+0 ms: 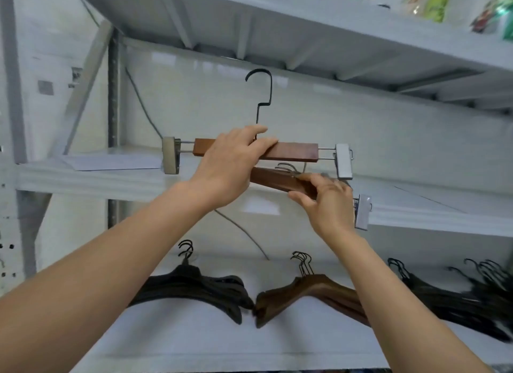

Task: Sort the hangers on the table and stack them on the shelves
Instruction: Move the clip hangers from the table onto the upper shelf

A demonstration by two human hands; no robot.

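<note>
Hangers go on the shelf (83, 178), the broad grey board across my view, and I place everything by it. Below the shelf lie three sorted piles, hooks toward the wall: a black pile (194, 286), a brown pile (311, 292) just beside it, and a thin pile (458, 297) further right, so like stays with like. A paper (111, 161) rests on the shelf, at its left.

Just above the shelf's front edge I hold a clip hanger (294, 151) level, hook (263, 86) up, probably to square it with the lower hanger (274, 179). That one sits tilted beneath it, one clip (362, 213) hanging in front of the shelf. Whether it rests on the board I cannot tell.

My left hand (230, 164) is curled over the upper bar at its middle, where it balances. My right hand (327, 203) pinches the lower bar, thumb beneath and fingers on top, which I judge is to steady it.
</note>
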